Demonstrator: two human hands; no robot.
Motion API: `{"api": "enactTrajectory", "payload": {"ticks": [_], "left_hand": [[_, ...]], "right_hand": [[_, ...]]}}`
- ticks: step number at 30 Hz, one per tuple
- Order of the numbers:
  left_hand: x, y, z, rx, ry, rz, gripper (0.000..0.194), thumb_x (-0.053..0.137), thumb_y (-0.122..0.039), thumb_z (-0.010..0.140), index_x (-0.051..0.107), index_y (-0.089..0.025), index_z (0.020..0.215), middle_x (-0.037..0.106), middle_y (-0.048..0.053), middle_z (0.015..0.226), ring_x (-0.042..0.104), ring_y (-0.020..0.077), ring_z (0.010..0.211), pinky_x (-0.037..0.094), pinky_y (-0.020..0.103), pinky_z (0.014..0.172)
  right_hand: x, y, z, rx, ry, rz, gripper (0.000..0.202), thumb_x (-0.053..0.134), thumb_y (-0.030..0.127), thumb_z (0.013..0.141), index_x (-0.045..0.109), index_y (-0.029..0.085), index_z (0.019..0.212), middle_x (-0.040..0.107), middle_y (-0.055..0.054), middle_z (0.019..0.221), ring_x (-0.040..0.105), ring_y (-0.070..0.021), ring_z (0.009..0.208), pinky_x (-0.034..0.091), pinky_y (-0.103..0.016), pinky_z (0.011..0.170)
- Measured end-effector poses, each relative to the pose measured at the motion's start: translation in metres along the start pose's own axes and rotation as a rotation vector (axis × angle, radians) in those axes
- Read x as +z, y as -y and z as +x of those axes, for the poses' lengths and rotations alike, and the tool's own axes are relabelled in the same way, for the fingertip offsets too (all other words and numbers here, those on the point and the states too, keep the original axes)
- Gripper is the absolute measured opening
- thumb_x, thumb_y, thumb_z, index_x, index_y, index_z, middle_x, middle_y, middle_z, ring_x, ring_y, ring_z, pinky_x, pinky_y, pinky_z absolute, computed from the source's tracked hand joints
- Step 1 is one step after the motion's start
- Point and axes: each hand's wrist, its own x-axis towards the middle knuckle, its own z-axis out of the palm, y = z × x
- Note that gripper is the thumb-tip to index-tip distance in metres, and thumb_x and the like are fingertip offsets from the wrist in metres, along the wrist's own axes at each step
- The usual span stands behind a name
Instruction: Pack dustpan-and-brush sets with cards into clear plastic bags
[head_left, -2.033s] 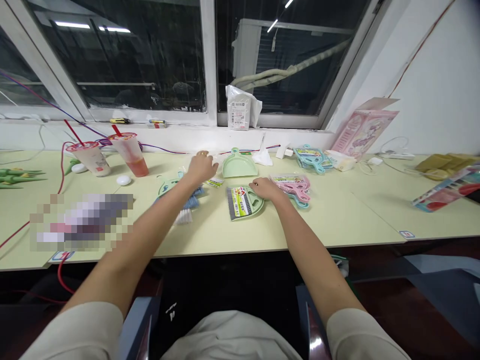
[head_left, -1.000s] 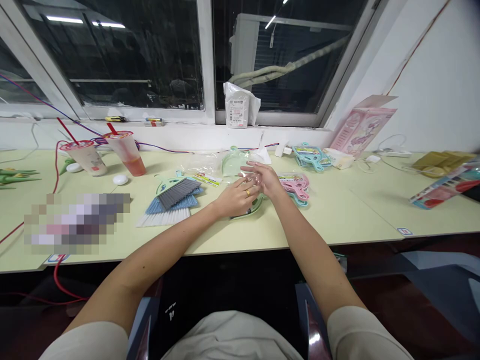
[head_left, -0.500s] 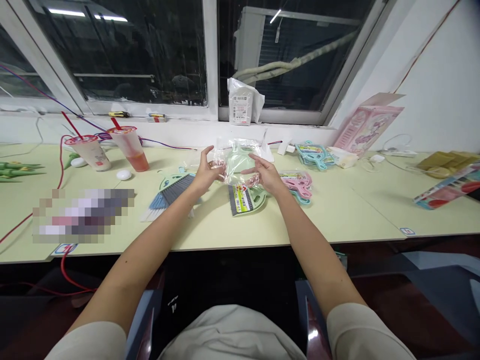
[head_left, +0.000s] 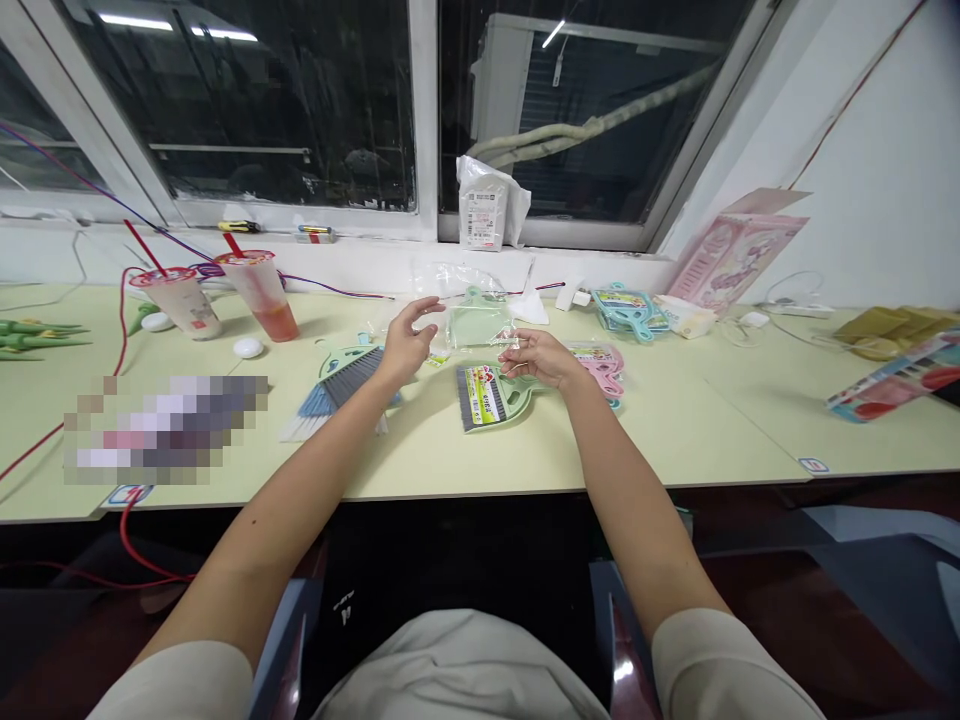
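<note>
A green dustpan [head_left: 480,326] in a clear plastic bag lies at the back of the table, between my hands. My left hand [head_left: 409,343] is open just left of it, holding nothing. My right hand [head_left: 541,358] is open at the bag's lower right, its fingers apart and empty. Below it lies a small grey-bristled brush [head_left: 481,397] with a yellow label on a green dustpan. Left of my left forearm, a grey and blue brush [head_left: 349,378] rests on another green dustpan. Pink packaged sets [head_left: 606,368] lie partly behind my right hand.
Two drink cups [head_left: 259,300] with red straws stand at the back left, near a white round object [head_left: 248,347]. Blue packaged sets [head_left: 631,312], a pink box [head_left: 739,250] and a white package [head_left: 484,210] are along the wall and sill. The table's front edge crosses below.
The bagged green dustpan has gone from between my raised hands down to the table at the back. Both hands have let go, and my right hand has moved slightly right.
</note>
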Motion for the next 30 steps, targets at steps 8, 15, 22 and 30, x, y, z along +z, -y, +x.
{"api": "enactTrajectory", "payload": {"ticks": [8,15,22,30], "left_hand": [[-0.001,-0.006,0.002,0.000,0.002,-0.077,0.056,0.073,-0.030,0.087,0.064,-0.025,0.143,0.059,0.018,0.154,0.032,-0.0002,0.044,0.028,0.023,0.041],[-0.011,-0.007,-0.001,-0.037,0.136,-0.100,0.063,0.075,-0.035,0.089,0.060,-0.030,0.149,0.051,0.018,0.161,0.031,0.0005,0.047,0.024,0.024,0.043],[-0.005,-0.008,-0.008,-0.077,0.291,-0.118,0.065,0.075,-0.038,0.088,0.059,-0.029,0.150,0.050,0.019,0.163,0.031,0.0002,0.047,0.027,0.025,0.044],[-0.002,-0.012,-0.010,-0.047,0.325,-0.076,0.049,0.074,-0.033,0.086,0.064,-0.023,0.133,0.062,0.017,0.149,0.041,0.0001,0.045,0.033,0.024,0.043]], "right_hand": [[-0.002,0.007,-0.003,0.042,0.001,0.002,0.043,0.083,0.005,0.077,0.069,0.017,0.116,0.079,-0.006,0.083,0.075,-0.0184,0.062,0.065,-0.029,0.059],[0.002,0.008,-0.004,0.009,-0.009,0.109,0.021,0.074,0.020,0.089,0.073,0.017,0.109,0.080,-0.009,0.090,0.079,-0.0239,0.088,0.066,-0.037,0.080],[0.004,0.006,0.006,-0.146,-0.138,0.243,0.022,0.062,0.035,0.100,0.071,0.018,0.110,0.079,-0.009,0.095,0.079,-0.0235,0.082,0.065,-0.035,0.072],[0.001,0.001,0.011,-0.234,-0.385,0.193,0.012,0.074,0.028,0.091,0.070,0.019,0.098,0.072,-0.002,0.075,0.073,-0.0171,0.060,0.059,-0.027,0.051]]}}
